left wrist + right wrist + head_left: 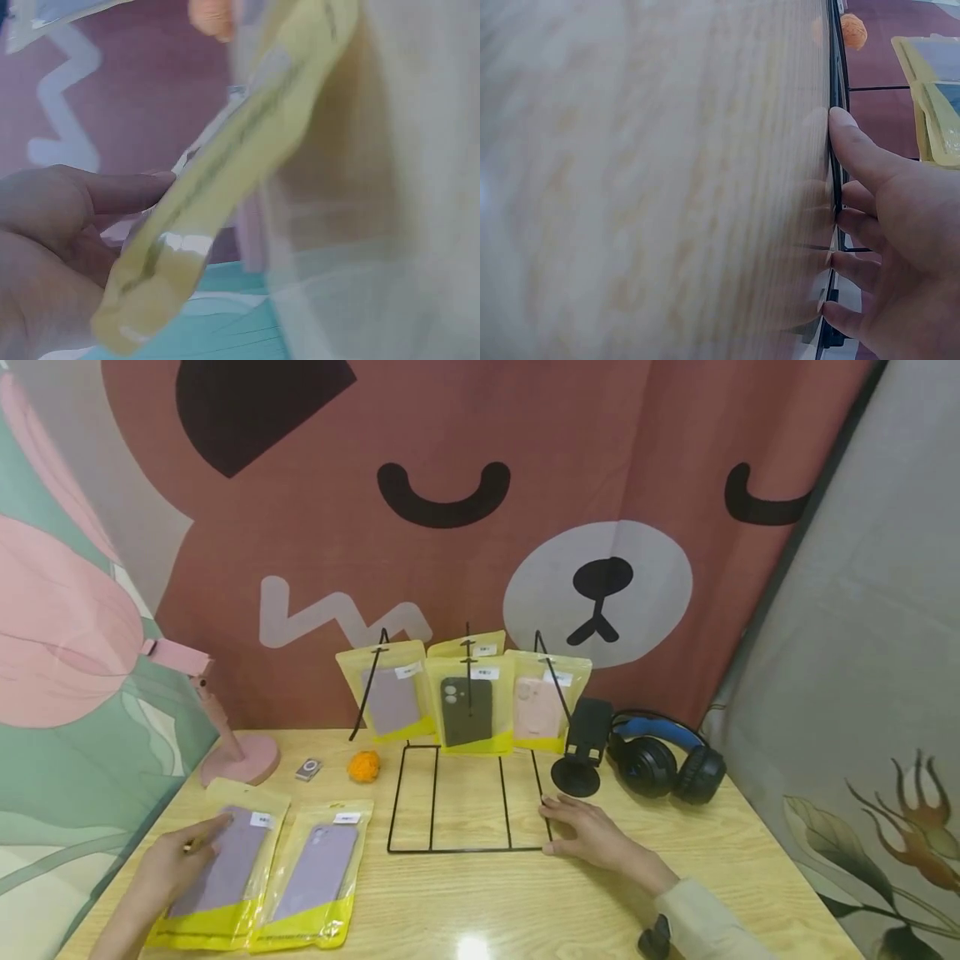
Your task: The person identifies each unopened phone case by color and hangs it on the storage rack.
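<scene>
My left hand holds the edge of a clear-and-yellow pouch with a purple phone case inside. In the left wrist view the thumb lies against the tilted pouch, which hides most of the other fingers. Beside it lies a second pouch, also with a purple case. My right hand rests at the front right corner of a black wire rack; its thumb and fingertips touch the wire and table. Pouches with purple, dark and pink cases hang on the rack's hooks.
A pink stand is at the back left. Near it lie a small silver-grey gadget and an orange ball-like thing. A black phone stand and black-and-blue headphones sit right of the rack. A patterned curtain hangs behind.
</scene>
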The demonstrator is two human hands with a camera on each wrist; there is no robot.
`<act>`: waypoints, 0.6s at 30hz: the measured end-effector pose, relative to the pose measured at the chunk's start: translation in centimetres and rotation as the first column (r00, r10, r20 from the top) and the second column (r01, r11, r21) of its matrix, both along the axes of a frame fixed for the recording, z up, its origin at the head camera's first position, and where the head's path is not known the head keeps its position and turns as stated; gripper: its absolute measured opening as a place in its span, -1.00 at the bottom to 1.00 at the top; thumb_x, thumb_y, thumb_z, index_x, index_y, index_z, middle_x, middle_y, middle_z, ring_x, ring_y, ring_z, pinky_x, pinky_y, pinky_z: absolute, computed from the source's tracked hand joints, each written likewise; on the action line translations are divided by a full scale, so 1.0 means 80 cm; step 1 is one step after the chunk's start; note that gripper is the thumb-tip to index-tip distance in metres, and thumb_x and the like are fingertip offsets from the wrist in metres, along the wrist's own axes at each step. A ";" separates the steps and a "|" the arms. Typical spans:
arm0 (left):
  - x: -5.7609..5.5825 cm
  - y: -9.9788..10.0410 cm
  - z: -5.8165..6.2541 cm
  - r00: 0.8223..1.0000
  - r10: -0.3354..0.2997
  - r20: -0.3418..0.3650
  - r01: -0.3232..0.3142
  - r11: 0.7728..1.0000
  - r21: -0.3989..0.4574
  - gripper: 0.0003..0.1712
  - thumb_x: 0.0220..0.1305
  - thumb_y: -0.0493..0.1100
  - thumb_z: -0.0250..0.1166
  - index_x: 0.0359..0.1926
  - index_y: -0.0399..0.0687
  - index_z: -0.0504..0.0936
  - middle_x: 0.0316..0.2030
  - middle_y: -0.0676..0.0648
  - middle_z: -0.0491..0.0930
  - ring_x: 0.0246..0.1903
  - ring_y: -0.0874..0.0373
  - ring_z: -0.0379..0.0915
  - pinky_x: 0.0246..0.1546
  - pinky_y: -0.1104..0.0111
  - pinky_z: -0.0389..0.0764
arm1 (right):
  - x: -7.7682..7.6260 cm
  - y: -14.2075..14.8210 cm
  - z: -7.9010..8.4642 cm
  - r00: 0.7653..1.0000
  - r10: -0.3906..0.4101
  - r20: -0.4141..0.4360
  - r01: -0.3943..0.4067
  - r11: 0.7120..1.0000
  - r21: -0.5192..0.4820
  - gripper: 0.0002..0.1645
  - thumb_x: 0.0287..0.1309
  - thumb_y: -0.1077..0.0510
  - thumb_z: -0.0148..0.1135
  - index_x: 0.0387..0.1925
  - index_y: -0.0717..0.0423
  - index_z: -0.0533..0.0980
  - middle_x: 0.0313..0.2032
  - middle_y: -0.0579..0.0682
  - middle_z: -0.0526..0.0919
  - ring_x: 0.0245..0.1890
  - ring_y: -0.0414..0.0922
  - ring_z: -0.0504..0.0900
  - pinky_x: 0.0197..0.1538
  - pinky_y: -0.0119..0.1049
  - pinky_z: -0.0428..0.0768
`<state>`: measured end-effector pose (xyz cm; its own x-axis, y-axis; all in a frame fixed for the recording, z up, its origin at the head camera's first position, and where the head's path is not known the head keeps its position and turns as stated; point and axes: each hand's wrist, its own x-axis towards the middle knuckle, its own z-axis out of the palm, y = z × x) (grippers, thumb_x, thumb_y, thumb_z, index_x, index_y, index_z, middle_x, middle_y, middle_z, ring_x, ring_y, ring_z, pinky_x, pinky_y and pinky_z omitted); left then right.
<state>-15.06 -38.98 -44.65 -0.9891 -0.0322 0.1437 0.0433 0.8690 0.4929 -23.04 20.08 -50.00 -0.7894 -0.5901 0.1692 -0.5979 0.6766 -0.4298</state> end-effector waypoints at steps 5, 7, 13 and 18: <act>0.015 0.000 0.033 0.997 0.058 -0.053 -0.056 0.998 0.032 -0.59 0.32 -0.24 0.20 0.16 -0.30 0.54 -0.51 -0.27 0.54 -0.63 0.13 0.28 -0.62 0.31 0.33 | 0.001 -0.001 -0.001 1.000 -0.002 0.000 0.002 1.000 0.001 -0.20 0.09 -0.17 0.33 0.23 0.25 0.44 0.30 0.21 0.38 0.29 0.34 0.27 0.19 0.40 0.20; 0.023 0.004 0.046 0.995 0.078 -0.060 -0.071 0.992 0.101 -0.56 0.35 -0.13 0.21 0.21 -0.15 0.53 -0.50 0.03 0.46 -0.61 0.29 0.12 -0.64 0.38 0.21 | 0.001 -0.001 0.000 1.000 -0.005 0.003 0.005 1.000 0.002 -0.19 0.09 -0.17 0.33 0.24 0.25 0.43 0.30 0.21 0.37 0.30 0.34 0.26 0.19 0.40 0.19; 0.047 0.033 0.083 0.982 0.107 -0.157 -0.054 0.949 0.309 -0.49 0.30 0.01 0.28 0.26 0.15 0.52 -0.36 0.28 0.38 -0.45 0.35 0.17 -0.58 0.49 0.23 | 0.000 -0.001 0.000 1.000 -0.001 0.003 0.001 1.000 -0.002 -0.20 0.09 -0.17 0.33 0.24 0.25 0.44 0.30 0.22 0.38 0.30 0.34 0.26 0.19 0.40 0.19; 0.062 0.070 0.104 0.953 0.045 -0.300 0.072 0.927 0.368 -0.52 0.24 -0.24 0.34 0.20 -0.01 0.57 -0.42 0.16 0.40 -0.53 0.24 0.16 -0.59 0.40 0.23 | 0.001 -0.002 0.000 1.000 0.001 0.004 -0.001 1.000 -0.003 -0.19 0.09 -0.18 0.32 0.23 0.26 0.44 0.29 0.22 0.39 0.29 0.34 0.26 0.20 0.39 0.20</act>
<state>-10.13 -33.40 -36.30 -0.9025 -0.1279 0.4113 0.2492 0.6238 0.7408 -22.98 19.91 -49.98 -0.7894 -0.5906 0.1675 -0.5969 0.6746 -0.4344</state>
